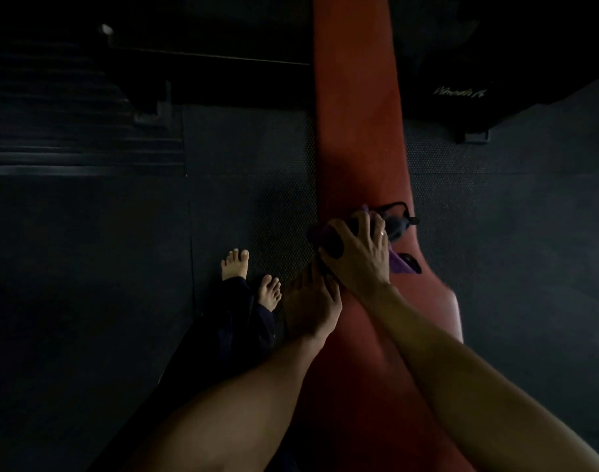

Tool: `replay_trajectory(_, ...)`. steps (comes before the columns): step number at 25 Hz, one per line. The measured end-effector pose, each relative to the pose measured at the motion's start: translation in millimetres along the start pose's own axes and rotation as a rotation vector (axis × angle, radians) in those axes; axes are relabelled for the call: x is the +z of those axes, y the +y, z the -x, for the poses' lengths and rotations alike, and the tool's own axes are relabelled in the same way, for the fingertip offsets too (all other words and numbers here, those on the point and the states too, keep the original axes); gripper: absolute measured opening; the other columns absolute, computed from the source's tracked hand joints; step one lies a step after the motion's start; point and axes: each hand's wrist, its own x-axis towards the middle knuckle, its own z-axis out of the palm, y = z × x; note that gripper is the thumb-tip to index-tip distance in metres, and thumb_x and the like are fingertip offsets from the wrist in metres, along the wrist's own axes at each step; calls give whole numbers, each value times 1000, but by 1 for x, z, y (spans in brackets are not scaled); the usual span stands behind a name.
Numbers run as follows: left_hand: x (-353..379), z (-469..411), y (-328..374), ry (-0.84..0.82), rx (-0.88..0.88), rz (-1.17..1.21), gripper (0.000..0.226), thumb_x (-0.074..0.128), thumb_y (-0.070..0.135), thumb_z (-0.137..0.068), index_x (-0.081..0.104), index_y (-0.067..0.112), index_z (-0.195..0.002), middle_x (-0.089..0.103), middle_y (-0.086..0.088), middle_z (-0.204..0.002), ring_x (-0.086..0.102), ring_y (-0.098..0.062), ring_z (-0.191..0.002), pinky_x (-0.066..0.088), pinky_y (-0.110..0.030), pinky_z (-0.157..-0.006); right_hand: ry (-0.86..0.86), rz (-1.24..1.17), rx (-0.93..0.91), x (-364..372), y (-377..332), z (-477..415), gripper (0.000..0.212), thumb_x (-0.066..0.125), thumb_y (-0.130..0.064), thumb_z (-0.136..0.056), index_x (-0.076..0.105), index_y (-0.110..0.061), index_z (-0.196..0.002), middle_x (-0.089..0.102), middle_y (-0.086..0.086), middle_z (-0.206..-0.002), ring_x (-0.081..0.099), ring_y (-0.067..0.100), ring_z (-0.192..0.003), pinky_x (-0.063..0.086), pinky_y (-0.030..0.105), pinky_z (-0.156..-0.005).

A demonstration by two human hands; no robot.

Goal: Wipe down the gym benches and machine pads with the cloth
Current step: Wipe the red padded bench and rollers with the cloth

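Observation:
A long red bench pad (356,131) runs from the top of the view down to the bottom. My right hand (359,257) lies on it about halfway along, fingers spread and curled over a bunched cloth (401,264); the cloth shows purple at the hand's right edge and dark under the palm. My left hand (311,304) rests flat on the pad's left edge, its straight fingers pointing up toward the right hand's thumb. Both forearms reach in from the bottom.
A small black object with a strap (398,221) lies on the pad just beyond my right hand. My bare feet (236,264) stand on dark rubber floor tiles (250,185) left of the bench. Dark ribbed steps (87,155) lie far left, and black equipment (461,93) stands upper right.

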Motion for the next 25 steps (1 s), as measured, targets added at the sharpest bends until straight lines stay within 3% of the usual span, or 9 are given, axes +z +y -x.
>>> replay_trajectory(3, 13, 1, -2, -11, 3, -54, 32, 65, 36, -89, 72, 17, -115, 75, 4, -99, 71, -13, -86, 31, -29, -94, -3, 93, -11, 13, -24, -60, 54, 76, -50, -77, 63, -29, -125, 46, 14, -140, 34, 49, -135, 32, 66, -108)
replay_trajectory(6, 13, -1, -3, -77, 5, -80, 38, 60, 41, -93, 70, 19, -122, 75, 4, -105, 72, -12, -91, 49, -31, -91, 21, 131, 26, 21, -31, -87, 56, 78, -48, -77, 62, -29, -127, 46, 14, -143, 36, 48, -134, 33, 65, -108)
replay_trajectory(10, 1, -6, -1, -81, 48, -41, 28, 70, 36, -86, 73, 19, -108, 74, 6, -86, 71, -13, -71, 57, -31, -71, -20, 57, -9, 1, -23, -44, 56, 76, -50, -77, 61, -29, -127, 47, 9, -137, 36, 44, -133, 39, 59, -106)
replay_trajectory(12, -5, -11, -1, -147, 59, 7, 35, 70, 33, -87, 71, 15, -116, 74, 2, -88, 71, -18, -69, 57, -34, -71, 7, -18, -8, -7, -7, -7, 51, 73, -53, -78, 63, -31, -123, 49, 5, -129, 39, 38, -129, 45, 53, -100)
replay_trajectory(14, -7, -13, -2, -263, 65, 12, 49, 56, 35, -97, 57, 13, -140, 74, -5, -104, 72, -24, -81, 55, -39, -80, 30, -60, 1, -12, 14, 14, 50, 71, -57, -82, 63, -32, -124, 49, 2, -128, 42, 35, -126, 49, 49, -93)
replay_trajectory(16, -8, -22, -3, -436, 45, 8, 59, 33, 43, -105, 28, 17, -158, 69, -9, -121, 70, -28, -99, 49, -43, -91, 32, -47, 39, -16, 33, -2, 55, 67, -66, -84, 61, -33, -128, 49, 3, -130, 42, 35, -125, 46, 49, -96)
replay_trajectory(20, 1, -38, -8, -630, -2, -9, 68, 10, 59, -103, 0, 27, -161, 70, -12, -116, 67, -33, -104, 46, -47, -96, 33, -100, 305, -15, 37, -53, 70, 61, -72, -84, 48, -31, -139, 45, 9, -137, 38, 41, -133, 37, 57, -108)
replay_trajectory(22, 1, -45, -5, -698, -58, 65, 68, 7, 61, -102, 7, 28, -161, 71, -12, -111, 67, -34, -104, 46, -53, -100, 80, -152, 315, -13, 28, -38, 75, 61, -72, -84, 44, -27, -141, 45, 11, -137, 38, 39, -132, 39, 57, -107)
replay_trajectory(25, -6, -50, 2, -689, -134, 138, 62, 12, 56, -105, 35, 20, -151, 69, -11, -113, 66, -33, -104, 46, -45, -98, 80, -137, 191, -19, 41, 18, 82, 55, -79, -83, 41, -32, -148, 42, 6, -146, 38, 34, -137, 42, 49, -108)
